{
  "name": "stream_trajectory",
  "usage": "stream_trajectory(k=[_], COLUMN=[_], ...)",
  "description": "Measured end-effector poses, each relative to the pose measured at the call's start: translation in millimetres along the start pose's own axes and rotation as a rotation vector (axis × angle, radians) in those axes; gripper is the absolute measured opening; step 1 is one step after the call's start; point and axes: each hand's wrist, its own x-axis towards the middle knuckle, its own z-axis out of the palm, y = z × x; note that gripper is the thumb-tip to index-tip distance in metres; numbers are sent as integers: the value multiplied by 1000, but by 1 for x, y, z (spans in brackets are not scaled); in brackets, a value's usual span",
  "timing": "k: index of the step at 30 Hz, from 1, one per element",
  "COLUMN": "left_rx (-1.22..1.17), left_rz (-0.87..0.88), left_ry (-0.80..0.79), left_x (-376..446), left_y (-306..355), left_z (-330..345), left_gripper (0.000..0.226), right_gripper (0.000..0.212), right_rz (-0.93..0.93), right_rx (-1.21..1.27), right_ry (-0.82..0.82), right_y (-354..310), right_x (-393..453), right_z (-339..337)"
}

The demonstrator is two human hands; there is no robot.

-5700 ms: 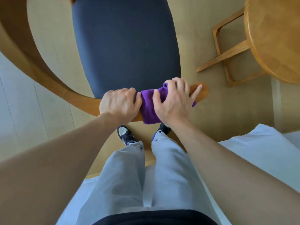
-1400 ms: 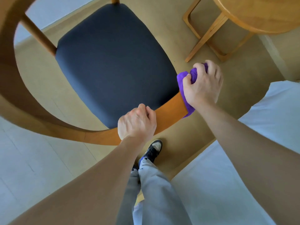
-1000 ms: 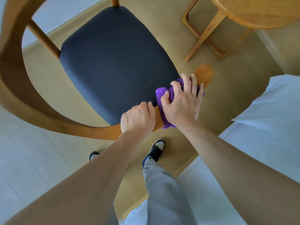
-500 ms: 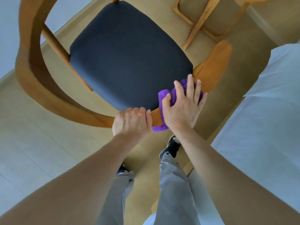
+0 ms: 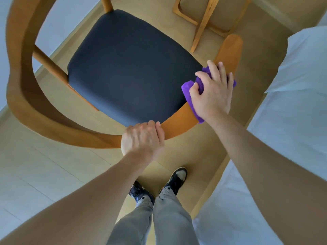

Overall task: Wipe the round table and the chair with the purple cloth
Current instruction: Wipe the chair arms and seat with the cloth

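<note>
A wooden chair with a dark seat cushion stands below me, and its curved wooden armrest rail runs around the seat. My left hand grips the rail at the near side. My right hand presses the purple cloth onto the rail's right arm, thumb and fingers curled over the bunched cloth. The rail's free end sticks out beyond my fingers. Of the round table only the wooden legs show at the top.
A white bed fills the right side, close to the chair's right arm. My two feet stand on the beige floor between the chair and the bed. Pale floor and a wall edge lie to the left.
My right hand has slid the cloth along the rail toward its free end, away from my left hand. My left hand keeps its grip on the rail. The view has shifted.
</note>
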Motion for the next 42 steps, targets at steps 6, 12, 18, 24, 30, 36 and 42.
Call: stream_trajectory(k=[6,12,18,24,30,36,42], left_rx=[-16,-28,-21,-2,32,319,360], left_rz=[-8,-1,12,61,305,451,361], left_ry=[-6,14,17,-37,-215,-90,-89], left_x=[1,0,0,3,17,13,11], left_y=[0,0,-2,-2,-47,-149,-152], left_z=[1,1,3,2,-16,-53,-65], left_gripper=[46,50,51,47,55,67,67], right_gripper=[46,48,44,40,41,40,45], right_rz=[-50,-525,-83,-37,-482,-97,-117], right_rx=[15,-71,-18,-60,-93,-75,-134], right_ry=[29,-129,-34,0,-121,-50,-150], right_y=[-43,34,8,-33,7,-44,-129], right_x=[-69,-18,0,-44,-44,-65,-109], right_z=[18,-6,-2,14,0,8,22])
